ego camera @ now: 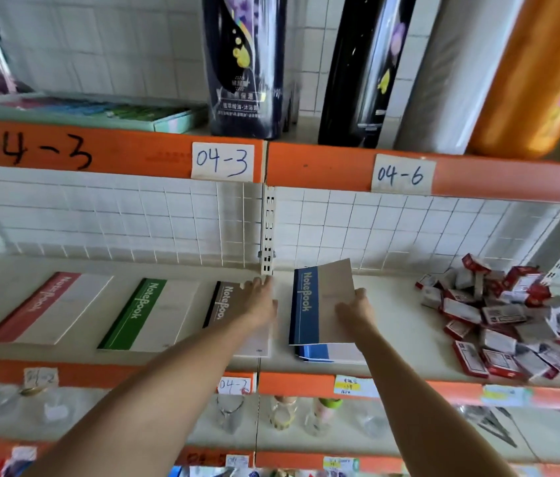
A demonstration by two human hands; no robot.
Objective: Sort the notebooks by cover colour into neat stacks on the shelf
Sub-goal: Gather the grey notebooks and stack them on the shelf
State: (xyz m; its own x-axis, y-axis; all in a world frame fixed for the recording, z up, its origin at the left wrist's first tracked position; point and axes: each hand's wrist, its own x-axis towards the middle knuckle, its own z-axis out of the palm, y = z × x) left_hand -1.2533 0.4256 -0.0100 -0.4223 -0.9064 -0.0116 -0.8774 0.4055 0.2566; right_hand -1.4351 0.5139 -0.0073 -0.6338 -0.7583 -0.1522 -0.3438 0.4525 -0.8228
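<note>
R hand (357,309) pinches the blue notebook (319,304) by its right edge, tilted up over the blue stack (330,352). L hand (259,301) rests flat, fingers straight, on the brown notebook (225,304). Risks – thin edge grip could slip, so it lands skewed; front overhang on shelf (392,325) may tip.
</note>
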